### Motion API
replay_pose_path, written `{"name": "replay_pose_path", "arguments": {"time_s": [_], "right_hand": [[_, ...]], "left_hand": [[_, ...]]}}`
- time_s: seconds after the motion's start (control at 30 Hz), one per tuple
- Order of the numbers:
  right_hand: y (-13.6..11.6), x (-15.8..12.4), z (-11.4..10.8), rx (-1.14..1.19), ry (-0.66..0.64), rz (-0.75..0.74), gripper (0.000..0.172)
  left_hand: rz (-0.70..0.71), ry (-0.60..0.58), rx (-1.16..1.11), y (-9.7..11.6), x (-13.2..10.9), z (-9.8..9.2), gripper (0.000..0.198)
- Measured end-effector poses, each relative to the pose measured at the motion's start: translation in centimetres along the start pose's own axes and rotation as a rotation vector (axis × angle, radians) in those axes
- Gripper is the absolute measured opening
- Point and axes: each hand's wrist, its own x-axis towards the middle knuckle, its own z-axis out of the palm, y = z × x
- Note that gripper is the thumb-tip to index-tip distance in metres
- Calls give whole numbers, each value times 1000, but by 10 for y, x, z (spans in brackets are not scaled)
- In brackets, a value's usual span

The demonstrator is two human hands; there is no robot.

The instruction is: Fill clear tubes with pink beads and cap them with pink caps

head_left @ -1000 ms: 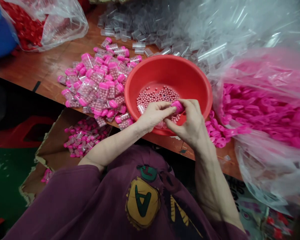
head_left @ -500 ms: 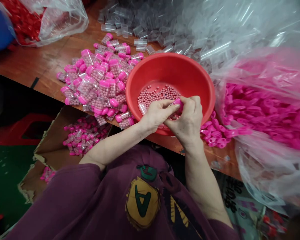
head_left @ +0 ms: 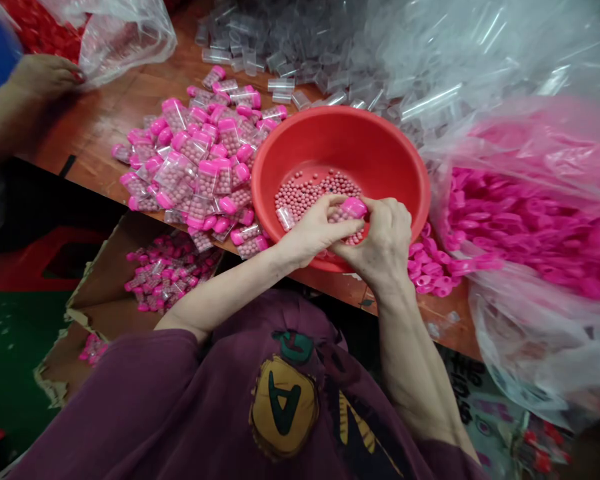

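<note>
My left hand (head_left: 307, 237) grips a small clear bottle (head_left: 337, 213) of pink beads, fitted with a bright pink cap (head_left: 354, 207). Against the cap's right side rest the bent fingers of my right hand (head_left: 383, 240); its thumb reaches below the bottle, partly hidden. Both hands are over the near side of a red basin (head_left: 340, 117). Loose pink beads (head_left: 300, 192) lie in the basin, with a clear tube (head_left: 285, 218) at its left wall. Left of the basin, many filled, pink-capped bottles (head_left: 195, 160) form a pile on the wooden table (head_left: 97, 150).
Clear empty tubes (head_left: 280, 85) are heaped behind the basin. At right, a plastic bag (head_left: 510, 327) holds pink caps (head_left: 540, 227), with loose caps (head_left: 433, 267) beside it. A cardboard box (head_left: 105, 293) of bottles is below the table edge. Another person's hand (head_left: 47, 77) is near a bag of red pieces (head_left: 55, 33).
The bottle's pink cap now shows more fully between my hands, and my right hand has shifted slightly right. Another person's arm has come in at the upper left.
</note>
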Motion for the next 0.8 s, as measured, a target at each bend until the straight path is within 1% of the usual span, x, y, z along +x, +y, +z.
{"name": "replay_pose_path", "arguments": {"time_s": [0.03, 0.07, 0.1, 0.13, 0.17, 0.23, 0.27, 0.3, 0.37, 0.43, 0.53, 0.63, 0.73, 0.8], "right_hand": [[-1, 0, 0, -29, -24, 28, 50], [-3, -1, -1, -50, -46, 56, 44], [-5, -1, -2, -62, -61, 80, 40], [-7, -1, -3, -65, -67, 91, 40], [-8, -1, -5, -53, -66, 90, 44], [-10, -1, -7, 11, -45, 60, 59], [-10, -1, -7, 47, -36, 43, 66], [-10, -1, -7, 77, -25, 30, 68], [-8, 0, -6, 100, -3, 15, 64], [-5, 1, -5, 83, 19, -8, 59], [-6, 3, -6, 30, 14, -32, 50], [-12, 9, -11, -27, -75, 8, 46], [-15, 20, -17, -17, -179, 29, 53], [-11, 33, -19, 94, -236, -7, 67]], "left_hand": [[62, 46, 79, -4, 0, 2, 44], [116, 87, 150, -8, 0, 4, 49], [157, 118, 202, -12, 0, 5, 51], [182, 131, 223, -14, 1, 6, 50], [189, 127, 204, -15, 2, 6, 46], [131, 51, 81, -13, 2, 4, 37], [73, -10, 5, -10, 2, 2, 31], [4, -74, -61, -6, 1, 0, 23], [-121, -170, -138, 3, -1, -3, 16], [-186, -193, -167, 10, -2, -5, 17], [-196, -172, -182, 11, -1, -4, 19], [-177, -145, -154, 8, 0, 0, 23], [-147, -124, -62, 13, -3, 0, 26], [-51, -109, 48, 27, -6, -10, 28]]}}
